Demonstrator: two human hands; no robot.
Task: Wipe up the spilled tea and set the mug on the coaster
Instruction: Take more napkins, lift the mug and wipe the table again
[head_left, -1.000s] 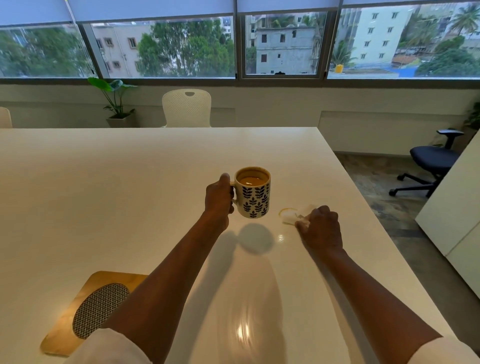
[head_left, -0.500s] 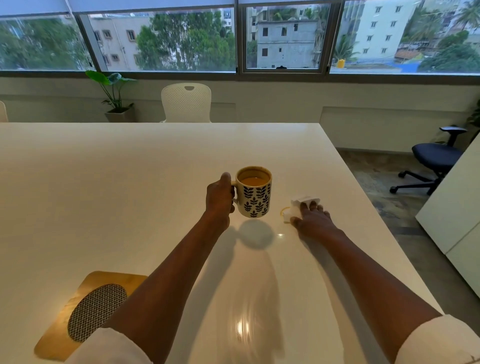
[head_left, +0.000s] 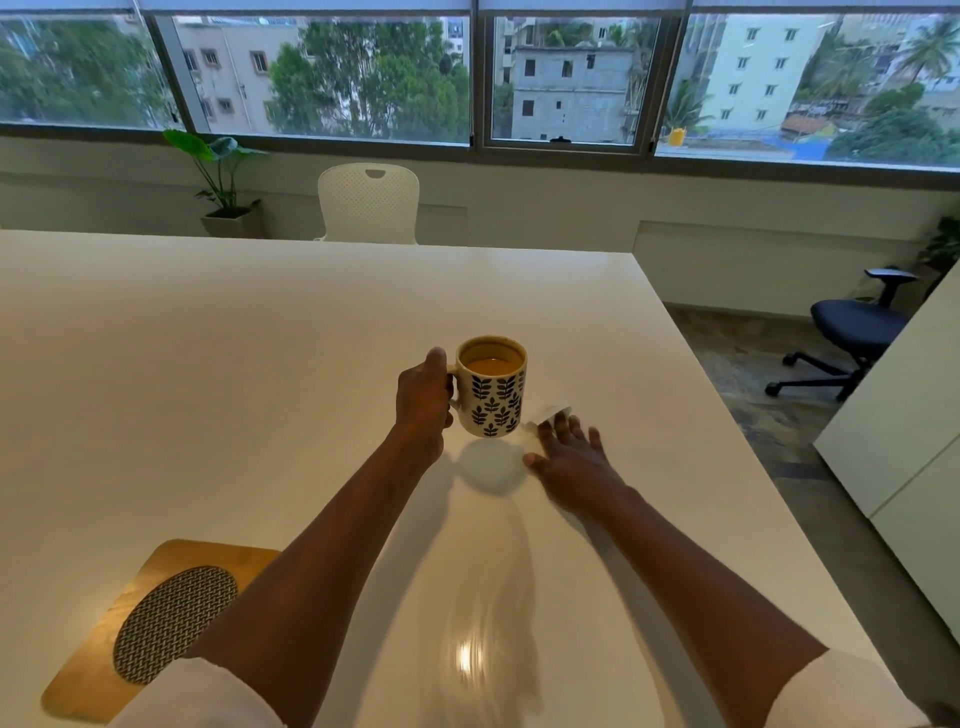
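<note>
Two hands work above the white table (head_left: 208, 364): the left hand (head_left: 422, 397) curls its fingers through the handle of the leaf-patterned mug (head_left: 492, 385), lifted clear at centre, the right hand (head_left: 574, 457), fingers spread, presses a white tissue (head_left: 551, 414) at the mug's four o'clock, and the wooden coaster (head_left: 156, 618) lies at seven o'clock.

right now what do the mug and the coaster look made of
Mug: likely glazed ceramic, cream with a dark blue leaf print and a thick rim. Coaster: seemingly light wood with visible warm grain, inset with a black-and-white woven-looking oval, fabric or rubber unclear.
</note>
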